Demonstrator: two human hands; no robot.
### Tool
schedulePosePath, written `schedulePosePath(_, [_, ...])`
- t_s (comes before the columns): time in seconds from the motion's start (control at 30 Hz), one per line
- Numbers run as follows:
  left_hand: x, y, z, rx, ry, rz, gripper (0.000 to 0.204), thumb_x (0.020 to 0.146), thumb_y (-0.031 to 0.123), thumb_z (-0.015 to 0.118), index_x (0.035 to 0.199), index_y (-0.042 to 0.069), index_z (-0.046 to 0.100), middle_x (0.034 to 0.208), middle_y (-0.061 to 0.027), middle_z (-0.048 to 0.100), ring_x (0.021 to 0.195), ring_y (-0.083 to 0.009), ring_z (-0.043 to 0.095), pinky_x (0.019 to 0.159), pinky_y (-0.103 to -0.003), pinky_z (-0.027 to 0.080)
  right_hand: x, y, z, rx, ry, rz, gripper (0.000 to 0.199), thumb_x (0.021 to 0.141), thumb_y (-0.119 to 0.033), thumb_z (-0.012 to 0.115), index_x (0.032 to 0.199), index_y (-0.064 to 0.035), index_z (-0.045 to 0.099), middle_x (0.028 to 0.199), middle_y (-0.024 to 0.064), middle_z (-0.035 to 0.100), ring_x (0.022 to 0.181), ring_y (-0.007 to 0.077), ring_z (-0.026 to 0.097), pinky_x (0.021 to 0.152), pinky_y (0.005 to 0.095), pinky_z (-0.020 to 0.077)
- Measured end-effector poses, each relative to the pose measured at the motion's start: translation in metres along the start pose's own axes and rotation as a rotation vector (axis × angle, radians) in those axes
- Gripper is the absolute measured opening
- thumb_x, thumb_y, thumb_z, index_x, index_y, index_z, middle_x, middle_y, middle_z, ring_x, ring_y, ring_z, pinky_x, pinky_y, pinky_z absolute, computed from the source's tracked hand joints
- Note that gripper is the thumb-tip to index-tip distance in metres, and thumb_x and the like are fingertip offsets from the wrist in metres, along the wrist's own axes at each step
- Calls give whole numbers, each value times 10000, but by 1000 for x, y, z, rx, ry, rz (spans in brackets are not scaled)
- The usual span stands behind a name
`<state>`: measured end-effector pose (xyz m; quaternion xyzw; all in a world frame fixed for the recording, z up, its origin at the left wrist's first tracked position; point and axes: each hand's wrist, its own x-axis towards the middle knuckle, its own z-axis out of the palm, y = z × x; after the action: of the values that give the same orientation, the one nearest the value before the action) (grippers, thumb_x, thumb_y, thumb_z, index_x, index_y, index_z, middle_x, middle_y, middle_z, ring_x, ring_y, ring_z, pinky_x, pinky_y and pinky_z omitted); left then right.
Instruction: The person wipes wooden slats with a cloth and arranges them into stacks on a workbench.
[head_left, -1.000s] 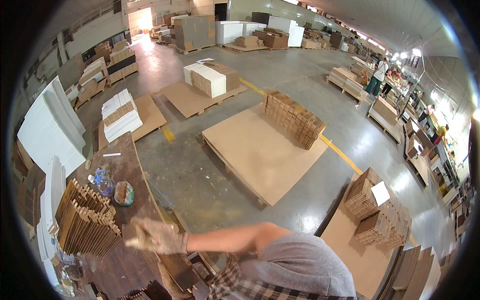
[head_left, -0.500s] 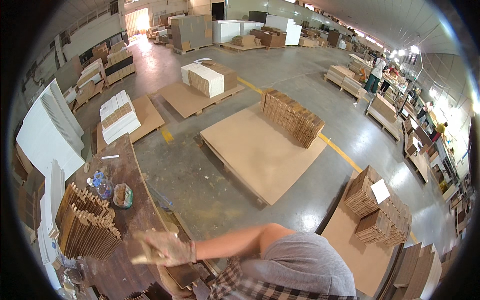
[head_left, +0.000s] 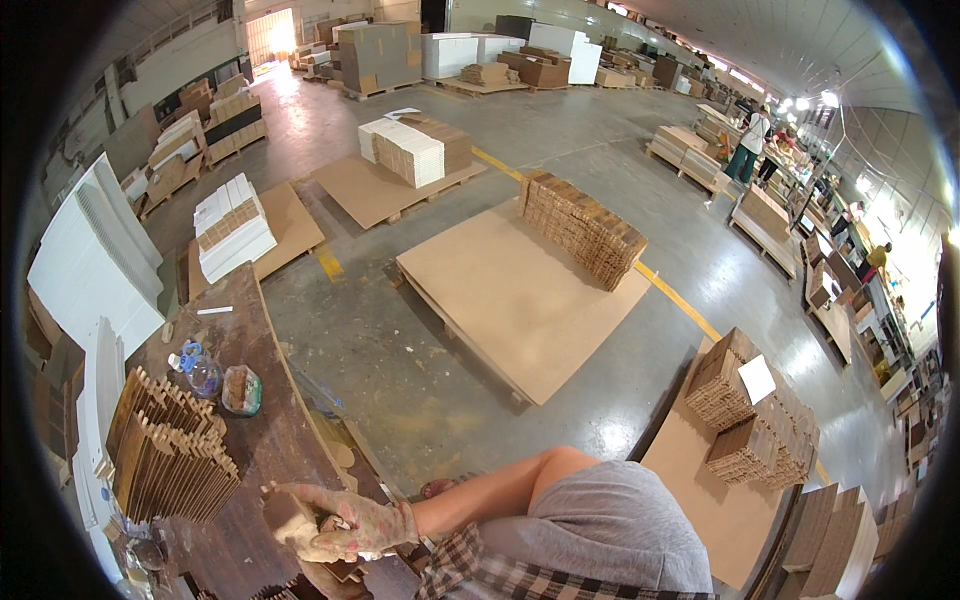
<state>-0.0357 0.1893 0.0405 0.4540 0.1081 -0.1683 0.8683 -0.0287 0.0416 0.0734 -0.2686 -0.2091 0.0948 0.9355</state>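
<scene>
My left hand, in a pale worn glove, is closed on a small brown cardboard piece just above the dark wooden workbench. The arm reaches out to the left from a grey sleeve. A fanned stack of brown slotted cardboard dividers stands on edge on the bench, just left of the hand and apart from it. More cardboard pieces lie under the hand at the bench's near edge. My right hand is out of view.
A small bottle and a wrapped bundle sit farther along the bench. White boards lean at the left. Pallets hold a large cardboard sheet and brown stacks. A person stands far right.
My left hand has drifted down and slightly right toward me along the bench while keeping hold of the cardboard piece. The view has also shifted a little.
</scene>
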Motion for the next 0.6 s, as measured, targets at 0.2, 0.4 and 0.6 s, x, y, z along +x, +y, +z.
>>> schedulePosePath(0.2, [-7, -12, 18, 13, -38, -75, 547, 990, 405, 443, 1415, 60, 421, 1248, -126, 562, 1131, -264, 563, 929, -398, 483, -5, 18, -11, -292, -11, -37, 779, 933, -79, 623, 1550, -62, 148, 803, 11, 581, 546, 41, 546, 563, 204, 456])
schedulePosePath(0.4, [-10, -20, 32, 40, -90, -133, 568, 988, 422, 451, 1428, 63, 413, 1276, -133, 555, 1153, -265, 555, 955, -404, 469, -5, -8, -18, -1175, 36, -360, 667, 892, -186, 713, 1432, -25, 356, 1047, 78, 592, 945, 191, 633, 797, 323, 514])
schedulePosePath(0.6, [-7, -23, 44, 54, -147, -155, 590, 987, 438, 459, 1441, 66, 404, 1303, -140, 548, 1175, -266, 547, 981, -410, 455, -2, -32, -25, -858, 109, -52, 548, 856, -227, 758, 1270, -14, 470, 1053, 94, 597, 1022, 217, 631, 856, 339, 525])
